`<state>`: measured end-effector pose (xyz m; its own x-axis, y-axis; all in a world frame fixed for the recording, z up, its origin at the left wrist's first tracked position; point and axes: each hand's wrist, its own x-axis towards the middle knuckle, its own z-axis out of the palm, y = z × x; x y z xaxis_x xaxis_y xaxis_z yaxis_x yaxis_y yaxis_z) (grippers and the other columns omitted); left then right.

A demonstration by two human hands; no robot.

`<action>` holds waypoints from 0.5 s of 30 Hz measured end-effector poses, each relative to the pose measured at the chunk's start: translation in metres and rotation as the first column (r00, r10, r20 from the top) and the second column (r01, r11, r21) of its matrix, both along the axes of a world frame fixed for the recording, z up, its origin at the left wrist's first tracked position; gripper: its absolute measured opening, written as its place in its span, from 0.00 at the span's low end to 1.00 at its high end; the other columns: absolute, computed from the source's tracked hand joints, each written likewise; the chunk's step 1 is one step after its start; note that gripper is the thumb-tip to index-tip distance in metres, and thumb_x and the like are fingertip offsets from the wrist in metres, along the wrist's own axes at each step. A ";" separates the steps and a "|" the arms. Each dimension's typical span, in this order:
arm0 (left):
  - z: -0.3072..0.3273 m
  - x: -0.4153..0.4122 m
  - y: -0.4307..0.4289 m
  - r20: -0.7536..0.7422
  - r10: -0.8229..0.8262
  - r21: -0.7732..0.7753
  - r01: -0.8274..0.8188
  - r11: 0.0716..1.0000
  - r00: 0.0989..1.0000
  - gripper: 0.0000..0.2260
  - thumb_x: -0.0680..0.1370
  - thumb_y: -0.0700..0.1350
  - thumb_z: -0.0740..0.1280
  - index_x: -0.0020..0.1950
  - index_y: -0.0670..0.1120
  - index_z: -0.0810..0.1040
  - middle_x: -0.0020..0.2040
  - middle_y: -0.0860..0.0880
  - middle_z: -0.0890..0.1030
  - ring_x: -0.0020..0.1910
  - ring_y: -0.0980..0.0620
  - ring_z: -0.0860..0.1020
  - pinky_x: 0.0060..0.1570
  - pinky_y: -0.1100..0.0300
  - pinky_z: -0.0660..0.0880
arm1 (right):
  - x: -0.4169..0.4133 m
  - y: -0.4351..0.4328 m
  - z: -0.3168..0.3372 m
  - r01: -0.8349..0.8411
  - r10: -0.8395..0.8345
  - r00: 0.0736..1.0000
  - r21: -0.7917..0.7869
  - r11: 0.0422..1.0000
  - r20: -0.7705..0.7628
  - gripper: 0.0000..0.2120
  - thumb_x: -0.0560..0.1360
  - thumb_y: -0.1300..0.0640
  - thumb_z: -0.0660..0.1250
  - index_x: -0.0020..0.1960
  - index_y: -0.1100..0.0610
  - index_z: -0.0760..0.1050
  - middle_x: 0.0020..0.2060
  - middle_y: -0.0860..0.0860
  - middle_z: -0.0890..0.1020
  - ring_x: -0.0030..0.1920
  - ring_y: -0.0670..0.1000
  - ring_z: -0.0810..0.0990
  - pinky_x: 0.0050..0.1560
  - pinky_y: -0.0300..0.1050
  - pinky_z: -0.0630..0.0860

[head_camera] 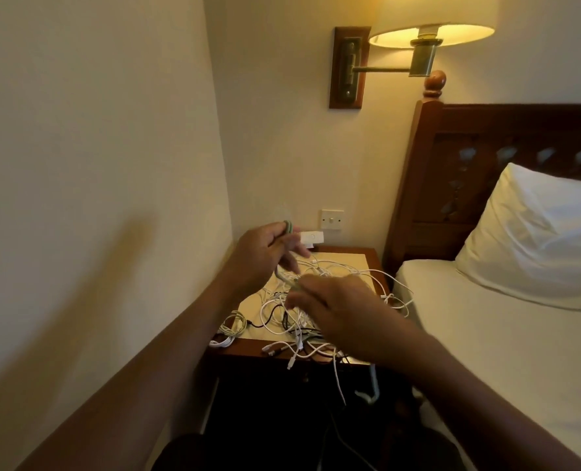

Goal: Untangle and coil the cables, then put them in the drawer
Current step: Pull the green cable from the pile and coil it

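A tangle of white and black cables (282, 314) covers the top of the wooden nightstand (370, 254), with some ends hanging over its front edge. My left hand (265, 253) is raised above the back of the pile and holds a pale green cable (287, 227) looped round its fingers. That cable runs down to my right hand (336, 311), which pinches it just above the tangle. Two small coiled white cables (233, 326) lie at the nightstand's left front corner. The drawer is not visible.
A wall stands close on the left. The bed (506, 334) with a white pillow (537, 232) and wooden headboard borders the nightstand on the right. A wall lamp (428, 39) hangs above, a wall switch (332, 219) behind. A white charger block (312, 237) sits near the back.
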<state>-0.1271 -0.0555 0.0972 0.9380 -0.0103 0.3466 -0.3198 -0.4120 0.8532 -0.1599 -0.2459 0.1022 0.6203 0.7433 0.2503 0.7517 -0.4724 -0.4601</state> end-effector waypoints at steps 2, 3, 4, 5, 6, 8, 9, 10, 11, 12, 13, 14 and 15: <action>-0.007 -0.003 0.008 -0.088 -0.087 0.088 0.095 0.992 0.992 0.12 0.86 0.45 0.59 0.58 0.41 0.80 0.37 0.48 0.85 0.30 0.49 0.79 0.33 0.60 0.77 | 0.017 -0.010 0.024 0.091 -0.096 0.994 0.077 0.993 0.051 0.11 0.85 0.51 0.61 0.53 0.53 0.81 0.33 0.42 0.76 0.32 0.35 0.75 0.35 0.29 0.69; -0.010 -0.006 0.011 -0.139 -0.144 0.081 0.156 0.984 0.980 0.15 0.87 0.46 0.58 0.56 0.40 0.81 0.35 0.46 0.83 0.28 0.49 0.76 0.31 0.60 0.74 | 0.030 -0.015 0.033 0.140 -0.150 0.985 0.113 0.984 0.082 0.10 0.84 0.50 0.63 0.52 0.52 0.81 0.32 0.42 0.77 0.31 0.34 0.75 0.33 0.29 0.69; -0.012 -0.010 0.014 -0.186 -0.205 0.041 0.216 0.976 0.961 0.17 0.87 0.47 0.56 0.55 0.39 0.82 0.32 0.44 0.80 0.26 0.49 0.73 0.30 0.61 0.71 | 0.045 -0.020 0.037 0.178 -0.193 0.976 0.136 0.975 0.105 0.09 0.84 0.50 0.64 0.51 0.50 0.81 0.32 0.42 0.78 0.32 0.34 0.75 0.31 0.31 0.69; -0.014 -0.013 0.018 -0.223 -0.265 -0.022 0.267 0.964 0.938 0.19 0.87 0.49 0.56 0.55 0.38 0.82 0.30 0.44 0.76 0.26 0.50 0.69 0.28 0.62 0.68 | 0.061 -0.024 0.040 0.196 -0.214 0.970 0.144 0.970 0.118 0.07 0.83 0.50 0.65 0.52 0.49 0.82 0.33 0.41 0.79 0.33 0.34 0.76 0.30 0.31 0.68; -0.016 -0.016 0.025 -0.247 -0.318 -0.093 0.304 0.948 0.915 0.21 0.86 0.51 0.58 0.54 0.36 0.82 0.28 0.46 0.72 0.25 0.51 0.65 0.28 0.62 0.65 | 0.078 -0.030 0.037 0.197 -0.213 0.971 0.137 0.971 0.113 0.07 0.83 0.51 0.66 0.52 0.49 0.82 0.35 0.40 0.79 0.34 0.34 0.77 0.32 0.32 0.68; -0.011 -0.019 0.045 -0.252 -0.374 -0.205 0.329 0.922 0.892 0.23 0.81 0.58 0.67 0.48 0.37 0.82 0.27 0.50 0.65 0.25 0.54 0.60 0.26 0.63 0.61 | 0.109 -0.049 0.021 0.201 -0.211 0.972 0.102 0.974 0.101 0.06 0.83 0.52 0.65 0.52 0.49 0.81 0.37 0.41 0.80 0.36 0.36 0.78 0.35 0.34 0.71; -0.008 -0.019 0.059 -0.235 -0.353 -0.238 0.299 0.924 0.906 0.24 0.75 0.61 0.74 0.45 0.38 0.82 0.27 0.51 0.63 0.24 0.55 0.58 0.25 0.65 0.60 | 0.125 -0.063 0.007 0.229 -0.238 0.965 0.087 0.969 0.109 0.05 0.83 0.54 0.65 0.51 0.50 0.80 0.37 0.41 0.79 0.35 0.38 0.78 0.36 0.38 0.73; -0.006 -0.018 0.075 -0.210 -0.291 -0.267 0.232 0.935 0.933 0.24 0.68 0.63 0.78 0.41 0.40 0.82 0.27 0.52 0.62 0.24 0.57 0.58 0.24 0.67 0.58 | 0.139 -0.079 -0.008 0.282 -0.290 0.950 0.080 0.956 0.119 0.04 0.83 0.56 0.66 0.50 0.50 0.78 0.37 0.42 0.80 0.36 0.40 0.79 0.37 0.42 0.75; -0.004 -0.017 0.092 -0.186 -0.201 -0.300 0.140 0.944 0.962 0.24 0.63 0.63 0.81 0.38 0.43 0.83 0.27 0.53 0.61 0.24 0.58 0.57 0.23 0.67 0.56 | 0.150 -0.098 -0.025 0.358 -0.365 0.924 0.077 0.931 0.113 0.05 0.83 0.58 0.66 0.49 0.50 0.77 0.38 0.44 0.80 0.39 0.44 0.81 0.37 0.44 0.75; -0.002 -0.018 0.109 -0.170 -0.100 -0.333 0.038 0.942 0.980 0.25 0.59 0.64 0.83 0.37 0.44 0.82 0.28 0.53 0.61 0.24 0.58 0.57 0.23 0.67 0.55 | 0.158 -0.119 -0.042 0.440 -0.444 0.892 0.067 0.896 0.088 0.07 0.83 0.60 0.65 0.49 0.50 0.76 0.40 0.47 0.82 0.40 0.49 0.82 0.37 0.44 0.74; -0.001 -0.018 0.125 -0.165 -0.006 -0.362 -0.055 0.931 0.986 0.25 0.57 0.64 0.84 0.36 0.45 0.82 0.29 0.52 0.60 0.24 0.58 0.57 0.22 0.67 0.54 | 0.161 -0.140 -0.059 0.509 -0.510 0.858 0.030 0.860 0.061 0.08 0.83 0.61 0.64 0.49 0.50 0.75 0.42 0.51 0.83 0.41 0.52 0.82 0.37 0.43 0.73; -0.001 -0.018 0.139 -0.168 0.066 -0.378 -0.126 0.917 0.984 0.26 0.56 0.65 0.83 0.35 0.45 0.82 0.29 0.52 0.59 0.24 0.58 0.56 0.22 0.67 0.54 | 0.161 -0.157 -0.076 0.552 -0.550 0.833 -0.022 0.834 0.050 0.09 0.84 0.62 0.63 0.48 0.49 0.75 0.45 0.54 0.84 0.42 0.52 0.81 0.37 0.42 0.73; -0.004 -0.018 0.148 -0.175 0.117 -0.389 -0.177 0.904 0.978 0.25 0.59 0.64 0.82 0.36 0.45 0.81 0.29 0.52 0.59 0.24 0.57 0.56 0.22 0.66 0.54 | 0.158 -0.169 -0.091 0.576 -0.574 0.817 -0.080 0.813 0.051 0.10 0.84 0.62 0.63 0.48 0.48 0.74 0.47 0.56 0.85 0.42 0.52 0.81 0.37 0.42 0.72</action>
